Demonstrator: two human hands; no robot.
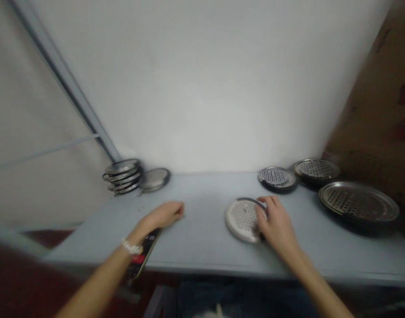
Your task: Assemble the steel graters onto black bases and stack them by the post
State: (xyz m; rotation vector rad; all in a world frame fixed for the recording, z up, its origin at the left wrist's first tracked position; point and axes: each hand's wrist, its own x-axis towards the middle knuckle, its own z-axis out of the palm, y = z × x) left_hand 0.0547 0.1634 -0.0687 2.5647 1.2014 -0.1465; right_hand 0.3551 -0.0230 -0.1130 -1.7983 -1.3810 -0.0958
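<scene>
Reaching over the right half of the surface [202, 249], the right hand [280, 227] had its thumb over a perforated disc [242, 218] and its fingers at the rim, spread apart; blur hid whether they gripped. The disc was right of the surface's middle, toward its front edge. It looked like thin metal, so probably light, stiff and rather slippery, hard to break but perhaps rough around the holes; the outer rim seemed the better hold.

The left hand [169, 214] was over the surface's left half, fingers curled together with nothing visible in them, a phone [147, 247] beneath its wrist on the surface's front edge.

At the surface's back left corner were a metal stack [122, 176] and, just beside it, 1 round piece [155, 179]. Toward its right end were 3 round trays [278, 177] [316, 170] [363, 201], each with a perforated area. Past that end rose a brown shape [377, 132], possibly a carton; its contents were hidden.
</scene>
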